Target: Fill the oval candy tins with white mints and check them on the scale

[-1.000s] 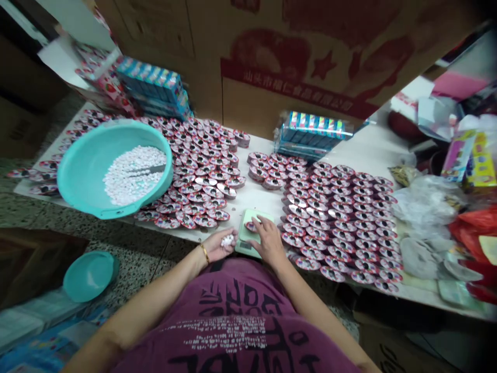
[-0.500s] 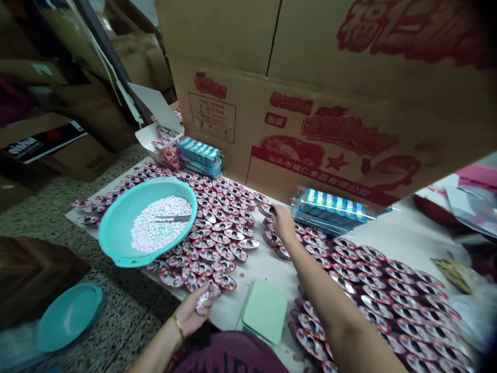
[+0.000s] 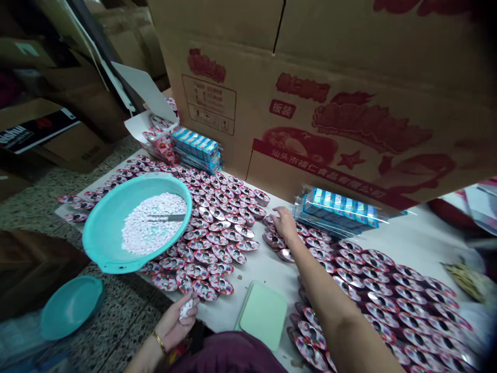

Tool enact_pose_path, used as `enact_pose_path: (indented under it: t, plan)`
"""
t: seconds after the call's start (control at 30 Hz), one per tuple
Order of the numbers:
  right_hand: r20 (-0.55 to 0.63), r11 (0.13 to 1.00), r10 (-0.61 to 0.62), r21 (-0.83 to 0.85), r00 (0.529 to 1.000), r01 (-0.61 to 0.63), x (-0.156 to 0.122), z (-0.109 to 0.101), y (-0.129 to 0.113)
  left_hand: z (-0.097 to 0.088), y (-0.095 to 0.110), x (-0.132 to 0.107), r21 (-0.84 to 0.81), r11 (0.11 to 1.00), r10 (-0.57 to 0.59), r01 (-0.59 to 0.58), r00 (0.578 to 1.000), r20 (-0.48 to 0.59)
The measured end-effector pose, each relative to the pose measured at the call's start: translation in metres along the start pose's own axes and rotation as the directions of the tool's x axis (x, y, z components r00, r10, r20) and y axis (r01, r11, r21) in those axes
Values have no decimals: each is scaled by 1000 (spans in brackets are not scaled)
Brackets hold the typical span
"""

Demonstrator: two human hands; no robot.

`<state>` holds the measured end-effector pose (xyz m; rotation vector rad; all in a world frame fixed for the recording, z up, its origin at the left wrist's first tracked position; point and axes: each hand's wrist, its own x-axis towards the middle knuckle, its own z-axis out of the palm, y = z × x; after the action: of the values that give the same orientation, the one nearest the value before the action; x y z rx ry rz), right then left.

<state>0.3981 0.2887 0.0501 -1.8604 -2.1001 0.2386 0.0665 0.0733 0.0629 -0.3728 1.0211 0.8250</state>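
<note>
My left hand (image 3: 175, 321) is cupped near the table's front edge, closed on a small heap of white candies (image 3: 186, 307). My right hand (image 3: 284, 223) reaches across the table, fingers bent down onto a small pile of oval red-rimmed containers (image 3: 274, 239) at the far centre. Whether it grips one I cannot make out. A pale green scale (image 3: 263, 314) lies bare at the front edge between my arms. The teal basin (image 3: 101, 228) on the left holds white candies and a metal scoop (image 3: 165, 217).
Oval containers cover the table in rows, left (image 3: 217, 223) and right (image 3: 380, 290). Blue packets stand at the back (image 3: 338, 208) and far left (image 3: 197, 149) against large cardboard boxes (image 3: 310, 93). A teal lid (image 3: 70, 306) lies on the floor.
My right hand left the scale and reached to the far pile of containers; the scale is now bare. My left hand stayed low with the candies. The view tilted up.
</note>
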Motion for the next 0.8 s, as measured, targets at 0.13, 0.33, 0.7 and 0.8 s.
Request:
enact_pose_path:
  t: [0.13, 0.33, 0.7, 0.8]
  plan:
    - [161, 969, -98, -207, 982, 131, -54, -10, -7, 11, 2, -2, 44, 999, -16, 15, 999, 31]
    - [110, 955, -22, -292, 994, 53, -88, -19, -26, 31, -4, -16, 53, 999, -9, 3, 993, 122]
    - [186, 973, -177, -117, 967, 200, -248, -26, -79, 20, -33, -28, 103, 993, -81, 61, 976, 201]
    - [133, 989, -118, -79, 984, 129, -270, -17, -98, 19, -38, -26, 178, 978, -144, 104, 963, 228]
